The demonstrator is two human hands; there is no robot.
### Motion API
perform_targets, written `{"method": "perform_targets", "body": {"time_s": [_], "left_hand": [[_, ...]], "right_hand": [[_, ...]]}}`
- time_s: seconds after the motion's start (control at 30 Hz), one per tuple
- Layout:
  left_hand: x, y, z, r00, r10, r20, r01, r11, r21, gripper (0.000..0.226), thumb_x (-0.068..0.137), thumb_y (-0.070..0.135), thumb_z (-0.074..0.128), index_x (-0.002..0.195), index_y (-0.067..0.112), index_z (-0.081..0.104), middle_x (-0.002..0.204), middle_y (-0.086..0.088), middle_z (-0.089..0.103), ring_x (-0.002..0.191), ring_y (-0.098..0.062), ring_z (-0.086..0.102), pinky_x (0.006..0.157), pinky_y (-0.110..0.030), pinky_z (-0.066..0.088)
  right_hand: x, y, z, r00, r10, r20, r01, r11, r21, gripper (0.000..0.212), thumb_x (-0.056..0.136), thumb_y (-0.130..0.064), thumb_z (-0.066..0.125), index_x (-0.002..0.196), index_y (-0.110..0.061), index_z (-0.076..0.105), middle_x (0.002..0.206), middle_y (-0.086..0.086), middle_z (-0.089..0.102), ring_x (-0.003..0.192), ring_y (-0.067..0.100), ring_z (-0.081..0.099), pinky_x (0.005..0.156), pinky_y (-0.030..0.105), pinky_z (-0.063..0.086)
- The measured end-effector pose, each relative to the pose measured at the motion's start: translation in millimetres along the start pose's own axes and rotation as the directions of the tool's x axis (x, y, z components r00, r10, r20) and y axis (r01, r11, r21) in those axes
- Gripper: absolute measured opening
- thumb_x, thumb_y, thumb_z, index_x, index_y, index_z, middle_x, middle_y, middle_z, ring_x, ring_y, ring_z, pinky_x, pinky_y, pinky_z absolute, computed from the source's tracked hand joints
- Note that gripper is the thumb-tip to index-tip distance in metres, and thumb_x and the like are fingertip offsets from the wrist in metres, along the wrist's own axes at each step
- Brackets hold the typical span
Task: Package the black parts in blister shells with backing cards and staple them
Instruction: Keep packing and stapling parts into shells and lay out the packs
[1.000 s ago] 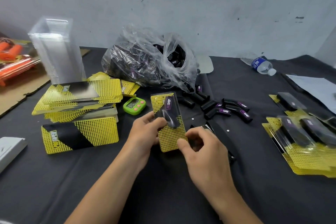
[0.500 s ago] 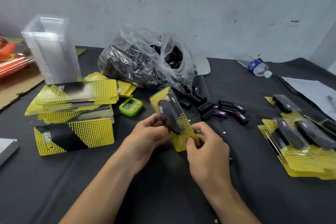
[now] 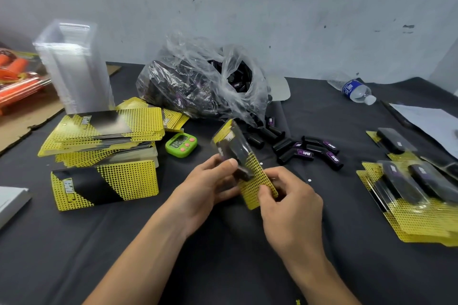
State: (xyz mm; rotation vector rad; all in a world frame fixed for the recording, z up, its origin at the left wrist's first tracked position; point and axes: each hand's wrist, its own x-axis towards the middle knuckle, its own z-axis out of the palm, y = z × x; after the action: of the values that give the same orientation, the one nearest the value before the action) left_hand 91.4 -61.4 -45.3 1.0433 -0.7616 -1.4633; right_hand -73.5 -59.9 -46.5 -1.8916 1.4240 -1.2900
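Both hands hold one blister pack (image 3: 257,176) above the table's middle: a yellow dotted backing card with a clear shell over a black part. My left hand (image 3: 208,186) grips its left side, thumb on the shell. My right hand (image 3: 290,200) pinches the card's lower right corner. Several loose black parts (image 3: 307,150) with purple labels lie just beyond. A clear plastic bag (image 3: 198,82) full of black parts sits behind them. Stacks of yellow backing cards (image 3: 104,129) lie at the left, next to a tall stack of clear shells (image 3: 74,67). No stapler is visible.
Finished packs (image 3: 409,188) are piled at the right. A green timer (image 3: 181,144) sits beside the cards. A water bottle (image 3: 357,90) lies at the back right, with white paper (image 3: 426,119) near it. Orange items (image 3: 17,79) and cardboard are at the far left.
The pack has tilted from flat and upright to slanting, with its top toward the left and its lower end to the right. My right hand has closed on its lower corner.
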Motion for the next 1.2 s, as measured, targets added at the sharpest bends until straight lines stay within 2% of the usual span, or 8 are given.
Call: {"method": "perform_targets", "body": {"time_s": [0.17,0.6,0.7,0.8,0.9,1.0,1.1,1.2], "left_hand": [[0,2,-5,0.999,-0.028,0.039,0.027,0.999,0.023,0.029,0.086,0.018,0.072,0.113,0.009,0.077,0.119,-0.021,0.074,0.104,-0.033,0.075,0.079,-0.040,0.063],[4,-1,-5,0.999,-0.051,-0.006,0.051,0.998,0.032,0.029,0.096,0.002,0.063,0.124,0.009,0.068,0.115,-0.016,0.077,0.104,-0.031,0.076,0.078,-0.037,0.064],[5,0,-5,0.997,-0.066,-0.035,0.067,0.998,0.018,0.024,0.096,0.004,0.063,0.120,0.007,0.069,0.112,-0.017,0.077,0.101,-0.031,0.077,0.072,-0.035,0.064],[7,2,-9,0.994,-0.028,-0.105,0.023,0.999,-0.044,0.027,0.094,0.004,0.063,0.121,0.006,0.068,0.112,-0.017,0.077,0.102,-0.030,0.077,0.073,-0.036,0.064],[11,4,-17,0.983,-0.011,-0.181,0.005,0.999,-0.032,0.027,0.095,0.001,0.063,0.121,0.007,0.068,0.110,-0.015,0.078,0.100,-0.028,0.077,0.079,-0.041,0.062],[13,4,-18,0.978,-0.019,-0.206,0.014,1.000,-0.027,0.028,0.094,-0.001,0.064,0.121,0.007,0.068,0.109,-0.015,0.078,0.100,-0.028,0.077,0.082,-0.042,0.059],[12,2,-19,0.975,-0.015,-0.222,0.009,1.000,-0.026,0.031,0.092,-0.005,0.065,0.119,0.008,0.068,0.109,-0.014,0.079,0.099,-0.028,0.077,0.081,-0.040,0.059],[13,2,-20,0.970,0.007,-0.244,-0.010,1.000,-0.009,0.032,0.089,-0.010,0.065,0.115,0.010,0.070,0.106,-0.012,0.079,0.098,-0.026,0.078,0.079,-0.038,0.061]], "right_hand": [[-7,-1,10,0.928,0.314,0.198,-0.370,0.827,0.423,0.023,0.095,-0.006,0.068,0.087,-0.026,0.075,0.076,0.000,0.078,0.059,0.016,0.071,0.052,0.023,0.053],[-4,2,16,0.834,0.425,0.352,-0.550,0.698,0.459,0.020,0.099,0.002,0.060,0.099,-0.013,0.073,0.080,0.008,0.079,0.058,0.019,0.070,0.053,0.025,0.056],[-6,-2,11,0.885,0.341,0.318,-0.446,0.816,0.367,0.020,0.099,-0.003,0.061,0.101,-0.020,0.073,0.079,-0.002,0.079,0.061,0.013,0.072,0.056,0.024,0.057],[-3,-3,-4,0.994,0.103,0.035,-0.104,0.994,0.026,0.009,0.094,-0.030,0.064,0.097,-0.038,0.065,0.078,-0.021,0.074,0.069,0.001,0.069,0.067,0.011,0.051],[11,1,-27,0.986,0.089,-0.144,-0.126,0.953,-0.277,0.021,0.092,-0.043,0.061,0.109,-0.034,0.069,0.088,-0.012,0.069,0.092,0.012,0.064,0.079,0.029,0.047],[21,17,-40,0.941,0.336,0.035,-0.227,0.707,-0.670,0.059,0.098,-0.062,0.045,0.141,-0.024,0.056,0.131,0.002,0.062,0.123,0.026,0.050,0.099,0.042,0.040],[21,24,-36,0.900,0.413,0.139,-0.240,0.736,-0.633,0.061,0.100,-0.062,0.043,0.141,-0.018,0.056,0.138,0.003,0.058,0.126,0.027,0.050,0.103,0.042,0.039],[24,19,-37,0.913,0.380,0.146,-0.299,0.870,-0.393,0.039,0.087,-0.049,0.071,0.121,-0.033,0.057,0.110,-0.013,0.061,0.110,0.021,0.059,0.086,0.037,0.045]]}}
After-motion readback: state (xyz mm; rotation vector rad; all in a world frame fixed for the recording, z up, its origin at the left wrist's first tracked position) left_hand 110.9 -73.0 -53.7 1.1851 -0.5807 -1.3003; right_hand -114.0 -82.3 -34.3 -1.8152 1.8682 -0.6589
